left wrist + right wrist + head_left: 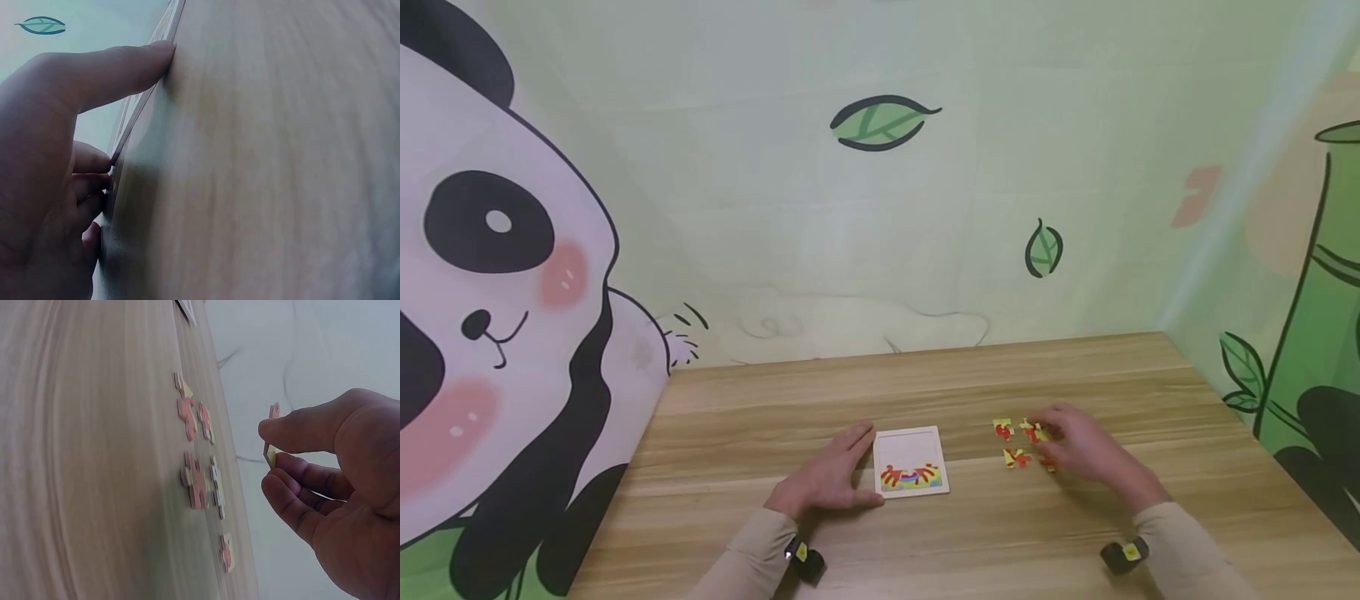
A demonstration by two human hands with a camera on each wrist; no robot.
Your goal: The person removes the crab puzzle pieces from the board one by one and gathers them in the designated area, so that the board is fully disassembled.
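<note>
A small white-framed puzzle tray (907,447) lies on the table, with red, yellow and blue pieces filling its lower part. My left hand (826,477) rests along the tray's left side, thumb at the near corner and fingertips by the far corner; the left wrist view shows the thumb (140,65) against its edge. Between thumb and fingers, my right hand (1078,443) pinches a puzzle piece (270,455), held above the table. Several loose red and yellow pieces (198,487) lie below it, partly hidden by this hand in the head view.
The wood-grain table (760,417) reaches back to a wall cloth printed with leaves (880,123), and a large panda (497,250) is printed at the left. A loose piece (1003,429) lies between the tray and my right hand.
</note>
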